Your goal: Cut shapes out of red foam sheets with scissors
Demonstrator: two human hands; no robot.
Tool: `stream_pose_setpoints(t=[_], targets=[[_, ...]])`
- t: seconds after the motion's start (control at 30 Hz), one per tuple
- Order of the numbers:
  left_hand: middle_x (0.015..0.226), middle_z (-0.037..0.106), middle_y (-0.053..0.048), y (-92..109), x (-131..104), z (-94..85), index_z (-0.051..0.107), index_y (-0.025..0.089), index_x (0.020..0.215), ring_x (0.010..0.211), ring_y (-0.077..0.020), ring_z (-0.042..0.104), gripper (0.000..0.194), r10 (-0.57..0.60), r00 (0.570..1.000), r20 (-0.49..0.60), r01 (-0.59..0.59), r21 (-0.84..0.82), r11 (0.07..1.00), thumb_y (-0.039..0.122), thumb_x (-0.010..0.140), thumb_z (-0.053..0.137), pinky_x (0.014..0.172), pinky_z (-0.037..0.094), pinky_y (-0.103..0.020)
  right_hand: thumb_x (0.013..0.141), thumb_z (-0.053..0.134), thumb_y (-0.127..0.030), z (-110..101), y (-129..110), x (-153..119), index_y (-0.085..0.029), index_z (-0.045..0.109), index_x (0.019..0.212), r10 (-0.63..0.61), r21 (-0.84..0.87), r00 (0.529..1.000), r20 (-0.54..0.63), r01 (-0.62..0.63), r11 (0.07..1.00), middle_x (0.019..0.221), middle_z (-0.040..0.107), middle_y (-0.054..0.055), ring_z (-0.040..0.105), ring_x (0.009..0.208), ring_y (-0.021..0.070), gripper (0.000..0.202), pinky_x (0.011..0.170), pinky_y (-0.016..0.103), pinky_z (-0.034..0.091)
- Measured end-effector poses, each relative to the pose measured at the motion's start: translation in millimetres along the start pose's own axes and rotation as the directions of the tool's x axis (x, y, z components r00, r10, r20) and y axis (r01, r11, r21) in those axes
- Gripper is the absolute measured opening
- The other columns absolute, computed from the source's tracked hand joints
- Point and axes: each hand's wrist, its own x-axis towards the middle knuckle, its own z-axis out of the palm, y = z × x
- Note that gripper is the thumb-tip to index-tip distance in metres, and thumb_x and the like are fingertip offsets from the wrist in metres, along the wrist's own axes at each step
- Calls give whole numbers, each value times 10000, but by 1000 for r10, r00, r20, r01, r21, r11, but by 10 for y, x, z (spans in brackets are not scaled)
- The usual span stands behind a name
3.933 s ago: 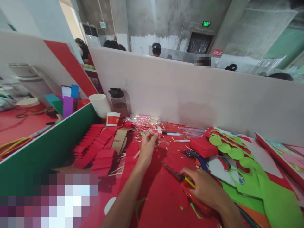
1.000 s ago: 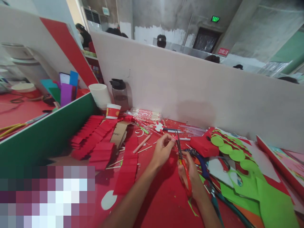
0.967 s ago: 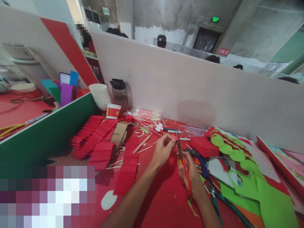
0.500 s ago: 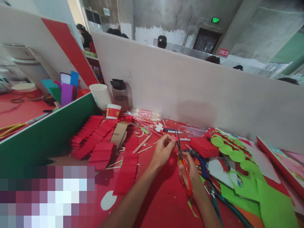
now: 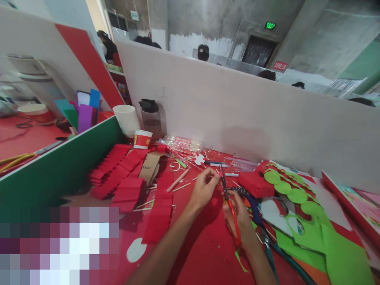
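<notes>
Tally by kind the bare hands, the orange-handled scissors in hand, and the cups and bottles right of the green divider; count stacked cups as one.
Bare hands: 2, left hand and right hand
Orange-handled metal scissors: 1
White paper cup stack: 1
Red-and-white paper cup: 1
Dark-lidded see-through bottle: 1
Total: 6

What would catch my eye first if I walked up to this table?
Probably the orange-handled scissors near the middle, held in the right hand, their blades up against a small red piece pinched in the left hand. Next, the bright green paper on the right, with a row of green circles just behind it. On the left, pleated red paper lies in front of a red-and-white cup.
</notes>
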Motion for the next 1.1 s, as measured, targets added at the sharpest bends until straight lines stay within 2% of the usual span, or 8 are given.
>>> stream_pose_setpoints(t=[0.17,0.4,0.6,0.7,0.83,0.93,1.1], targets=[[676,570,23,-13,19,-14,538,192,705,637,-121,553,310,-1,1000,17,1,-27,1000,442,802,693,647,469,-242,836,727,-553,-1,-25,7,-223,577,1165,26,57,1000,11,-26,998,956,733,60,673,760,194,490,664,240,536],[683,567,14,-12,24,-27,531,195,723,642,-122,557,271,1,999,34,1,-58,998,400,819,680,640,463,-239,842,731,-549,-23,41,4,-217,544,1221,75,98,996,54,-80,992,929,724,43,611,583,141,537,540,225,481],[667,565,19,-16,30,-19,541,199,736,628,-121,553,297,7,1000,13,-6,-64,998,445,822,684,646,469,-240,860,718,-530,-26,-9,1,-224,559,1206,56,51,997,54,-59,997,899,724,36,657,687,177,488,620,240,519],[670,566,19,-26,32,-16,539,196,743,634,-121,552,293,0,1000,17,1,-57,998,442,831,674,650,469,-240,875,700,-534,-19,-26,-8,-217,556,1201,31,34,998,47,-33,999,873,707,31,621,643,159,477,633,242,519],[669,567,22,-34,26,-15,538,197,748,631,-121,549,291,12,1000,10,-11,-46,999,441,841,664,652,467,-242,896,644,-592,-15,1,-30,-210,557,1183,-17,-43,1000,13,17,999,796,632,4,522,562,129,486,535,211,453],[662,565,23,-35,21,-14,540,200,742,622,-118,543,303,20,1000,-3,-20,-34,999,457,841,667,641,457,-238,900,587,-662,-23,29,-29,-215,519,1212,-17,-42,998,53,19,999,771,581,-15,453,512,116,549,500,210,426],[662,553,26,-28,16,-5,546,203,736,613,-115,527,312,28,999,-20,-28,-26,999,469,835,674,632,447,-237,865,528,-764,-32,32,-1,-233,508,1197,-64,-73,995,83,70,995,845,615,24,549,645,161,627,641,241,510]])
